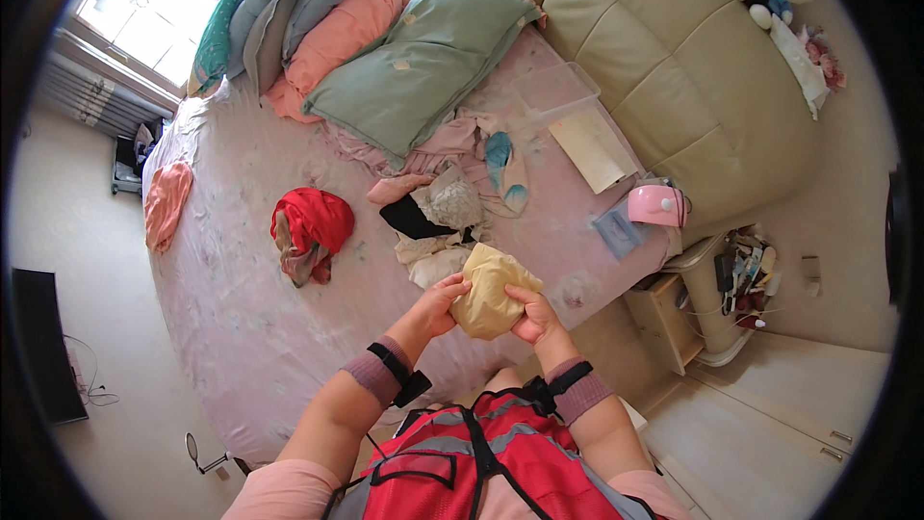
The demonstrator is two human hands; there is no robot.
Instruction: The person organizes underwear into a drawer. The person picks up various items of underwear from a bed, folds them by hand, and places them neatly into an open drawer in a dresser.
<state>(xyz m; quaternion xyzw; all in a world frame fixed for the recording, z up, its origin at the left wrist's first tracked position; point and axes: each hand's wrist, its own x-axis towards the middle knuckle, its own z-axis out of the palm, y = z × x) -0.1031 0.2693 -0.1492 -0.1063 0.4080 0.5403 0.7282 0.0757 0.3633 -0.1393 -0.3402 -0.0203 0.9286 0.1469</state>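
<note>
A folded or bunched yellow cloth item is held up between both hands over the bed's near edge. My left hand grips its left side, thumb on top. My right hand pinches its right side. Just beyond it lies a loose pile of small garments: a cream one, a black one, a white lace one and a pink one. To the left of the pile rests a bunched red cloth with a patterned brownish part. Further left a coral cloth lies at the bed's edge.
Green pillow and stacked bedding lie at the far side. Along the right are a clear plastic bin, a cream flat board or box, a blue clear box and a pink device. An open drawer stands beside the bed.
</note>
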